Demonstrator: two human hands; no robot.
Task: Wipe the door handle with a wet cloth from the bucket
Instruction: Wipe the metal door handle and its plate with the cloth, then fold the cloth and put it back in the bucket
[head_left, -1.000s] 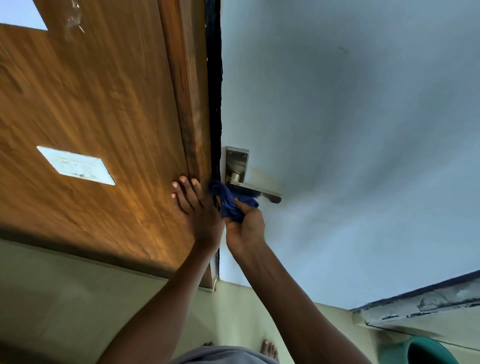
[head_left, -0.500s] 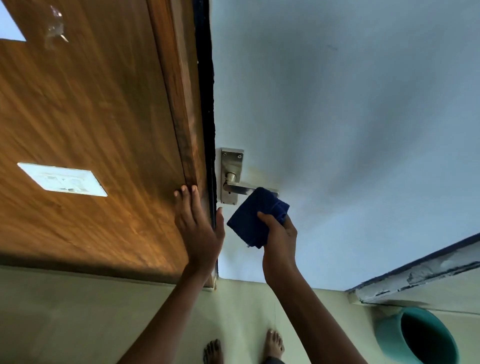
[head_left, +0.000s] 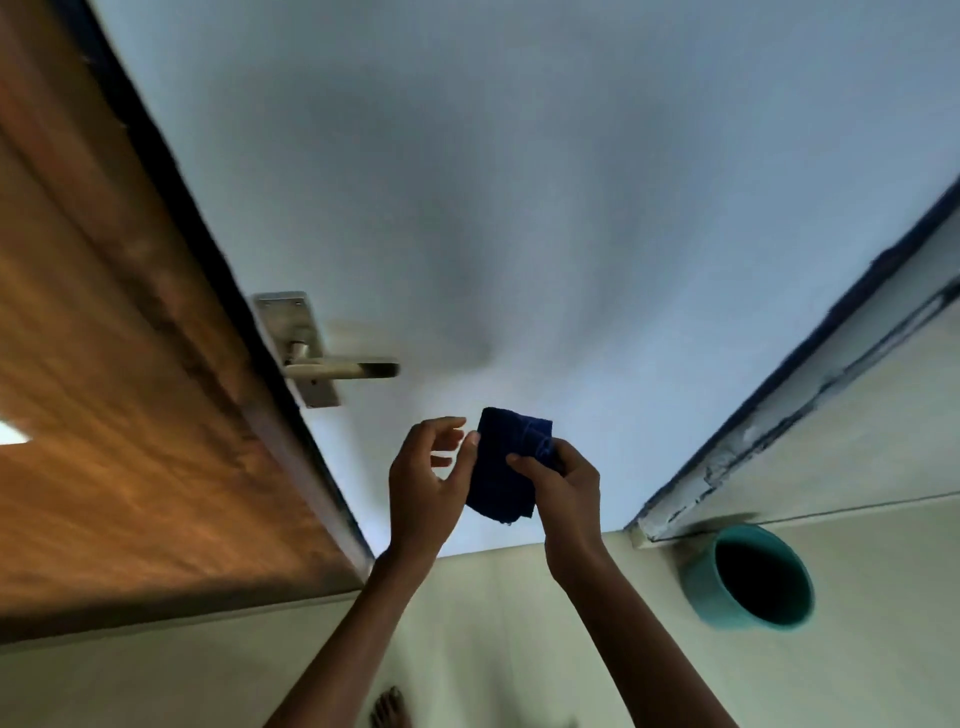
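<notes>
A folded dark blue cloth (head_left: 501, 467) is held in front of the pale door (head_left: 519, 182), below and to the right of the metal door handle (head_left: 337, 370). My right hand (head_left: 563, 488) grips the cloth's right side. My left hand (head_left: 423, 483) is at the cloth's left edge with its thumb tip on the fabric and its fingers spread. Neither hand nor the cloth touches the handle. A teal bucket (head_left: 701, 587) stands on the floor at the lower right, its inside dark.
A wooden panel (head_left: 104, 415) runs along the left beside the door's edge. A chipped frame (head_left: 779, 415) borders the door on the right, just above the bucket. My bare foot (head_left: 389, 709) shows on the pale floor at the bottom.
The right hand pulled the cloth off the handle and down to the right. The left hand left the wooden panel and came over to the cloth. The view swung right.
</notes>
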